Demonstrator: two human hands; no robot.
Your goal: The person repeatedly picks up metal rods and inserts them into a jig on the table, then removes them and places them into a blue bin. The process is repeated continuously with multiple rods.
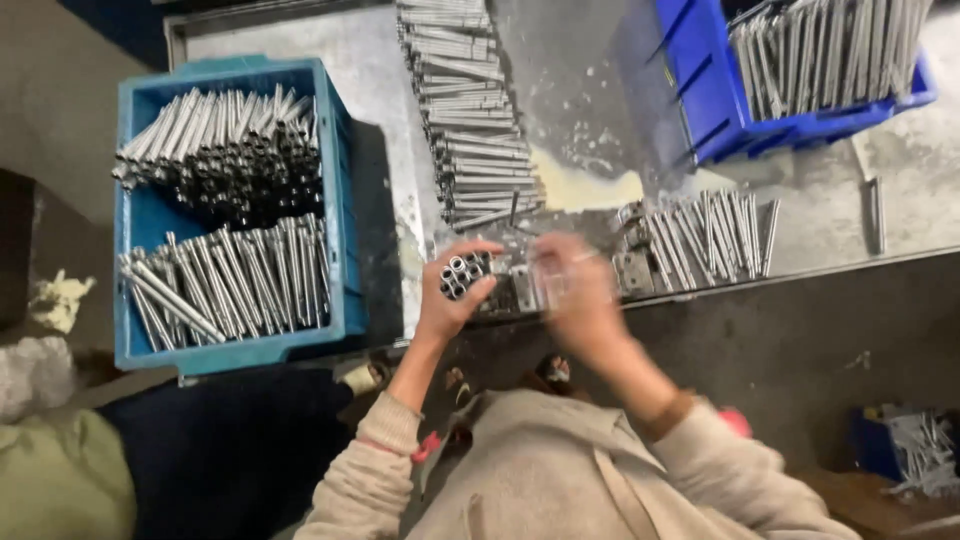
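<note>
My left hand point(450, 292) grips a small bundle of short metal tubes point(463, 274), their open ends facing up, at the near edge of the metal workbench point(590, 90). My right hand point(572, 285) is blurred just right of it, fingers closed around what looks like a thin metal rod; the rod is hard to make out. A row of metal rods point(710, 238) lies on the bench right of my right hand. A long stack of rods point(462, 110) runs up the bench above my left hand.
A light blue crate point(335, 170) with two piles of metal rods stands left of the bench. A dark blue bin point(720, 110) full of upright rods sits at the top right. A single rod point(876, 212) lies at the far right. Dark floor below.
</note>
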